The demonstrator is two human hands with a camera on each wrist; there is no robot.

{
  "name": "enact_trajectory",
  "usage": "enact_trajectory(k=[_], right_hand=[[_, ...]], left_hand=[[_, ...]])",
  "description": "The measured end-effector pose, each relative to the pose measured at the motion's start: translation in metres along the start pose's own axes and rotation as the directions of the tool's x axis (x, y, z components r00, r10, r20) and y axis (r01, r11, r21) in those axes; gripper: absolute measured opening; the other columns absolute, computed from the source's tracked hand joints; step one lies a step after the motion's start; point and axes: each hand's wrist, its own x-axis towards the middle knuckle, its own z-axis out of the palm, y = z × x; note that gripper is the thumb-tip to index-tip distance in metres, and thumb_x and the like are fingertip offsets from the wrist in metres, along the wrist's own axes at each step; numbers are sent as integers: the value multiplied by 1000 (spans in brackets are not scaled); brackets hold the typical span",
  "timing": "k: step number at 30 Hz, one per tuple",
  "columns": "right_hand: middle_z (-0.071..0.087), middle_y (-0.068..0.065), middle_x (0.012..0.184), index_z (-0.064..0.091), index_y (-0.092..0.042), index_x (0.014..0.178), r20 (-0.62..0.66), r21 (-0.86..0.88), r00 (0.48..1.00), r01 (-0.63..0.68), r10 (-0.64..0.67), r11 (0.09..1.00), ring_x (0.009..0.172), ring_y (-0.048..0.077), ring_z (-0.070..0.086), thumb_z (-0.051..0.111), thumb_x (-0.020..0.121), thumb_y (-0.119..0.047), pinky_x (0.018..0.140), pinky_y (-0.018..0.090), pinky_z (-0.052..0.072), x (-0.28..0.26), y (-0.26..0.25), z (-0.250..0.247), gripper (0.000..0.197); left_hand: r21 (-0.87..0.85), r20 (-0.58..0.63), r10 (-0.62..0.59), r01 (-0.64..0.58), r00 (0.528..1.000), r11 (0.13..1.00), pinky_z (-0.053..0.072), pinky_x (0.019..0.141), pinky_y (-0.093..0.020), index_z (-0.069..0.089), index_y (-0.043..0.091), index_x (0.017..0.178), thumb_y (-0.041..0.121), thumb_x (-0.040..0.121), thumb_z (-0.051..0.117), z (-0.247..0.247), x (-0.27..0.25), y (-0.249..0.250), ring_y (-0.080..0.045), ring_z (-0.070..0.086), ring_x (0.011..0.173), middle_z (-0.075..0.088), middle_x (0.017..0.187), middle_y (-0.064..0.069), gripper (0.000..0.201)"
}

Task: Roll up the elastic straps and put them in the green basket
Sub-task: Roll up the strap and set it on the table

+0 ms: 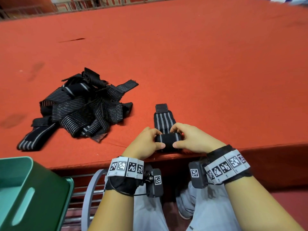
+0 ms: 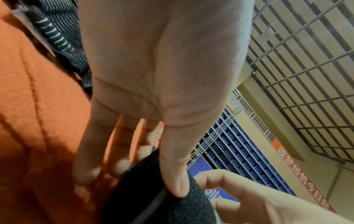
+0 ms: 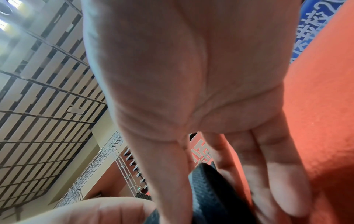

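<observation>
A black elastic strap [image 1: 164, 121] with grey stripes lies on the red table near its front edge, its near end wound into a roll [image 1: 168, 140]. My left hand [image 1: 146, 140] pinches the roll's left end between thumb and fingers. My right hand [image 1: 190, 139] pinches its right end the same way. In the left wrist view my thumb presses on the dark roll [image 2: 153, 197]. The right wrist view shows the roll [image 3: 208, 191] between thumb and fingers. The green basket [image 1: 28, 194] stands at lower left, below the table edge.
A loose pile of several more black striped straps [image 1: 83, 107] lies on the red table [image 1: 216, 72] to the left of my hands. A grey round frame [image 1: 90, 194] stands by my knees beside the basket.
</observation>
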Motion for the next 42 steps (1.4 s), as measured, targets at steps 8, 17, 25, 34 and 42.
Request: enact_trajectory(k=[8,17,25,34,42], right_hand=[[45,-9,106,57,-33,115,-25,-28,999,-37,37,999,94,9,52,80,78,-33,83,31,44,13,6,1,43],[42,-7,112,60,-27,130,-9,-51,1000,-27,26,998,99,11,51,77,82,-37,92,32,44,22,10,-5,52],[39,-14,132,51,-31,138,-11,-47,995,99,-99,994,109,5,50,81,75,-33,96,28,43,25,7,-5,70],[60,-11,119,51,-34,127,34,29,999,26,-27,999,103,8,58,77,80,-36,91,30,47,29,12,-5,53],[50,-9,114,60,-23,120,4,18,999,52,-52,998,104,9,53,75,83,-35,91,28,41,35,14,-1,41]], left_hand=[[65,-119,51,-43,992,997,48,88,-34,56,29,121,31,83,76,-3,7,-4,-13,55,92,54,106,5,43],[269,-46,201,-182,979,946,39,102,-34,54,32,126,42,64,87,-4,18,3,-11,37,112,50,123,15,70],[197,5,97,-96,995,976,39,103,-30,48,30,138,37,68,87,-6,20,-1,-11,41,117,45,101,21,81],[159,5,130,-130,991,979,40,105,-33,56,24,132,44,72,82,0,29,-12,-12,47,117,46,119,13,69],[35,-35,102,-101,994,994,42,92,-25,55,26,127,32,72,85,-2,27,-10,-8,54,104,56,117,10,62]])
